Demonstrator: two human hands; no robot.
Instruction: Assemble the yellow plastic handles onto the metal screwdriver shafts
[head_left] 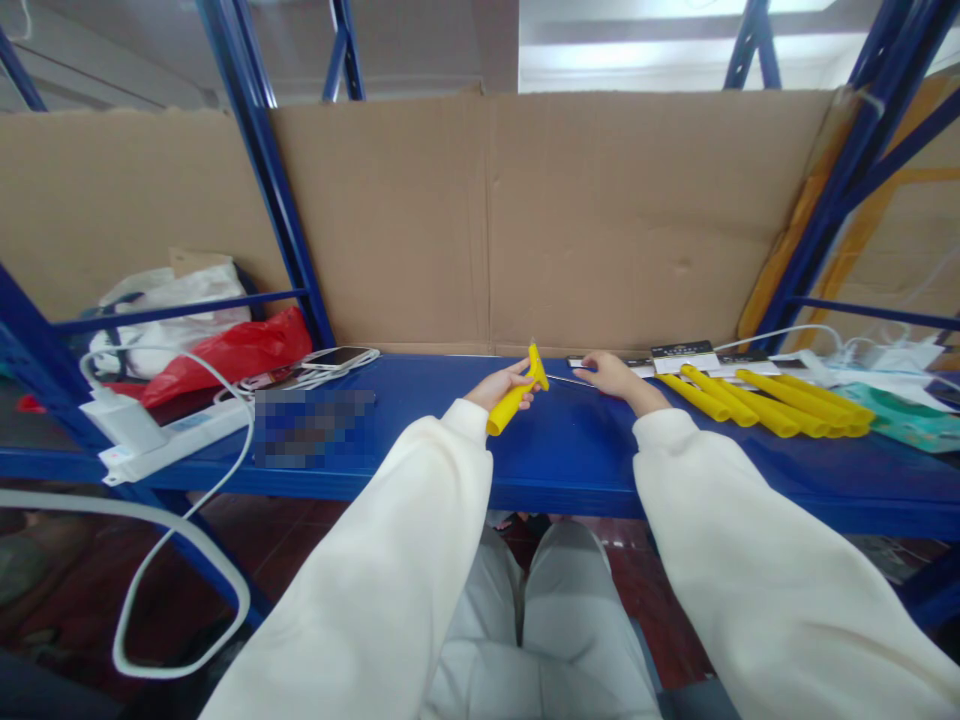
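Observation:
My left hand (501, 388) is wrapped around a yellow plastic handle (507, 408), whose thick round end points toward me. Its narrower, branching head, with a small pointed tip, rises above my fingers. From this head a thin, pale metal-looking strip (564, 380) runs right across the blue shelf top to my right hand (606, 374). The fingers of that hand are bent and closed at the strip's far end, partly hiding it. Just right of my right wrist lie several yellow tubular pieces (780, 405) side by side.
Black-and-white cards (684, 356) lie behind the yellow pieces, near a green packet (919, 420) and white cables. Cardboard (600, 220) walls the back. On the left are a white power strip (180, 440), a phone (341, 357), a red bag (232, 355) and a blurred-out patch.

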